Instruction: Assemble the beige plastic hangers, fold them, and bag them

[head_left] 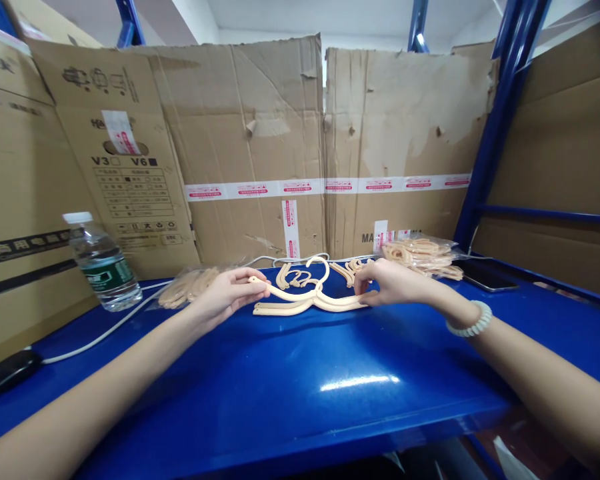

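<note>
A beige plastic hanger [310, 299] with a curved hook lies across the blue shelf [300, 387], partly lifted at its left end. My left hand [226, 293] pinches the hanger's left arm tip between thumb and fingers. My right hand [391, 283], with a pale bead bracelet on the wrist, presses its closed fingers on the hanger's right arm. A second hanger arm lies flat just under the first.
Loose beige hanger parts [293, 275] lie behind the hanger. Bags of parts sit at the left [183, 287] and back right [423, 257]. A water bottle [103, 263], white cable [97, 335], black device [10, 370] and phone [487, 275] are around. Cardboard walls [260, 147] enclose the shelf.
</note>
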`<state>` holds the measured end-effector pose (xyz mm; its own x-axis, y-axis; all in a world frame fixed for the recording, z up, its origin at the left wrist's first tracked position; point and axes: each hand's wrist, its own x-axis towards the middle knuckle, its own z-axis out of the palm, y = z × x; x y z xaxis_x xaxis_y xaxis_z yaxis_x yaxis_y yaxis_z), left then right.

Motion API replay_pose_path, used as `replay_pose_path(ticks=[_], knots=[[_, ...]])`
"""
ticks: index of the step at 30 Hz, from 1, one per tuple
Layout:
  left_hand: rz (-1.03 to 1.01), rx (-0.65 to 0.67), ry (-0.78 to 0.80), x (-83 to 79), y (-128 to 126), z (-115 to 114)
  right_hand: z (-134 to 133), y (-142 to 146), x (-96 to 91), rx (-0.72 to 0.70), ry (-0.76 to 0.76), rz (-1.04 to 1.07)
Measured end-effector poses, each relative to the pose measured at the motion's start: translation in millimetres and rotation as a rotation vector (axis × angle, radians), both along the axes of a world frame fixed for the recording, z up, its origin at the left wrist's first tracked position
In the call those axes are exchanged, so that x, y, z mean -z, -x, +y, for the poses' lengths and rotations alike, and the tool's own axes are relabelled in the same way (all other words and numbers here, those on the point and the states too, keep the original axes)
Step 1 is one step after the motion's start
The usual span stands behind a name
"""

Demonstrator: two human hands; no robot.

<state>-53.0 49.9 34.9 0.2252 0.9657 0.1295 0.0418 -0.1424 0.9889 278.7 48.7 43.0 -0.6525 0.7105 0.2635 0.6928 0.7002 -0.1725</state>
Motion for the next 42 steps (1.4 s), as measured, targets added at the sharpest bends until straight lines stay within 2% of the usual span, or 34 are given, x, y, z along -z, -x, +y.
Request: replay_pose_path(ticks=[5,7,11,16,23,34,42], knots=[[0.617,0.151,-0.35,-5.3,13,5,-4,5,0.3,0.008,0.051,-0.089],[0.806,0.213,-0.5,-3.6,15,6,-6,7,0.5,0.019,0.068,-0.112],[1.019,0.287,-0.712,4.3,17,9,-7,9,3.5,0.034,0.07,-0.135],[1.214,0.265,-0.79,7.1,15,5,-6,10,8.5,0.01,0.104,-0.121],[1.237,0.245,-0.839,9.3,12,1,1,9,13.8,-0.045,0.049,-0.131],[1.323,0.192,-0.849,10.3,11,0,-1,12,10.4,0.06,0.054,-0.129],[1.226,0.174,-0.852,10.5,11,-1,1,9,9.1,0.106,0.07,-0.19]])
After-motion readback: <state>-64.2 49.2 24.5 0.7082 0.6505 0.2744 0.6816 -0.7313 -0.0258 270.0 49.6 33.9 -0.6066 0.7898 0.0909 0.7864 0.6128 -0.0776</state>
